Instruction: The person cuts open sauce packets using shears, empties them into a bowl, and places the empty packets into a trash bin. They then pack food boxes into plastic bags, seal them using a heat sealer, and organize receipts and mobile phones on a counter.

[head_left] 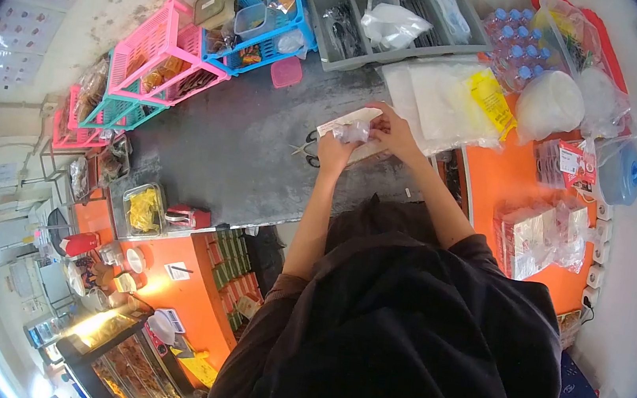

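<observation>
Both my hands meet over the dark countertop (213,154), in the upper middle of the view. My left hand (334,153) is closed on a small clear plastic bag (352,132) with a whitish card-like strip (350,119) along its top. My right hand (391,135) grips the other side of the same bag, its fingers bent around the edge. A pair of scissors (309,148) lies on the counter just left of my left hand. The fingertips partly cover the bag, so what it contains cannot be made out.
A grey divided tray (343,64) stands at the back, beside clear plastic sheets (425,105) and small bottles (522,45). Pink (147,39) and blue baskets (309,19) line the left wall. A yellow-filled container (144,209) sits at the front left.
</observation>
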Motion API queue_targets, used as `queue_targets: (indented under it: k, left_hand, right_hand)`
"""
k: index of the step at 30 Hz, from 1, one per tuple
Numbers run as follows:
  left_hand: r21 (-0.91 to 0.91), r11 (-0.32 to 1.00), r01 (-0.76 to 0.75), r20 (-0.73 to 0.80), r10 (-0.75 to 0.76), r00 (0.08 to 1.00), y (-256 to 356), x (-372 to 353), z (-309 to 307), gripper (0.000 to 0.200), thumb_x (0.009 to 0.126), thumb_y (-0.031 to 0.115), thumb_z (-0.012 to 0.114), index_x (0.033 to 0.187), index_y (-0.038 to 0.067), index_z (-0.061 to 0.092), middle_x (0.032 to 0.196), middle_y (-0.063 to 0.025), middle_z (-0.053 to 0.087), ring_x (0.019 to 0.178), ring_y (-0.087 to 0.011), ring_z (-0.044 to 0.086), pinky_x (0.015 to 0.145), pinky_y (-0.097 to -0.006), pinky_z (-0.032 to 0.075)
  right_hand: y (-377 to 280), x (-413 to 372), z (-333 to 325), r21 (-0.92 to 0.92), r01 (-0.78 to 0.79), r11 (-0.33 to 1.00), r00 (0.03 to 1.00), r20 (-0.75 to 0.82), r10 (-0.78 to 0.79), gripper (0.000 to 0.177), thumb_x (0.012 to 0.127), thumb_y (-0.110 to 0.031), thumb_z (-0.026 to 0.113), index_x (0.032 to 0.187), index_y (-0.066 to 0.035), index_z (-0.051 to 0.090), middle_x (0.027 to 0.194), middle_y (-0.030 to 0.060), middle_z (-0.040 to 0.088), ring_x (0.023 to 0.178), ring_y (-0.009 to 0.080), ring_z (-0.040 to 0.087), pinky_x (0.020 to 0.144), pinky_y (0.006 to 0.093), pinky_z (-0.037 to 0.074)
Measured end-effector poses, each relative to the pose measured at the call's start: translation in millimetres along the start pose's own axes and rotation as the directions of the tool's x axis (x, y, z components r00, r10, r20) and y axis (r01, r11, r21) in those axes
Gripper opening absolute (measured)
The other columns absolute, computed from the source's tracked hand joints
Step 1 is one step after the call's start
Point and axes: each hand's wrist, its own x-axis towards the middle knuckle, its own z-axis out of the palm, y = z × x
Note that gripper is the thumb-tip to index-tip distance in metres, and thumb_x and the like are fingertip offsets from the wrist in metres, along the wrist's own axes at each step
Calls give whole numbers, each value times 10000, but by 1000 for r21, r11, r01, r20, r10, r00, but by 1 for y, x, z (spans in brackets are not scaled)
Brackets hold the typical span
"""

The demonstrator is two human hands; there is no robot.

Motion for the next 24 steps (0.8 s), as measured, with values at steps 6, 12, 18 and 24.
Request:
queue_targets:
  k: [6, 12, 18, 24]
  left_hand:
    - [45, 998, 50, -8, -50, 999, 13, 4, -3, 362, 629, 228, 750, 927, 40, 669, 863, -159, 675, 835, -334, 645, 718, -399, 491]
    - [165, 986, -19, -11, 21, 1000, 10, 11, 12, 356, 699, 290, 699, 968, 59, 663, 848, -160, 671, 822, -362, 633, 712, -431, 487]
    - [110, 993, -42, -49, 48, 998, 2, -4, 10, 318, 742, 223, 640, 1026, 79, 631, 862, -179, 660, 834, -380, 626, 720, -439, 483]
    - [-55, 991, -120, -6, 119, 993, 1, -5, 11, 171, 766, 152, 603, 920, 77, 598, 809, -181, 643, 799, -380, 623, 696, -416, 475]
  right_hand:
    - [-2, 6, -11, -363, 304, 881, 944, 242, -226, 578, 713, 93, 541, 1246, -129, 496, 938, 126, 599, 811, 234, 608, 741, 327, 500]
    - [6, -6, 10, -552, 256, 794, 962, 70, -263, 571, 711, 15, 608, 1242, -111, 442, 888, 177, 533, 895, 371, 540, 780, 429, 444]
    - [7, 3, 10, -508, 138, 850, 955, -158, -250, 463, 709, 80, 575, 1113, -110, 452, 890, 179, 546, 853, 339, 562, 711, 444, 445]
    - [-38, 37, -25, 524, -452, 722, 871, 436, 229, 325, 889, -63, 511, 1206, -88, 445, 909, 79, 582, 837, 184, 595, 791, 322, 501]
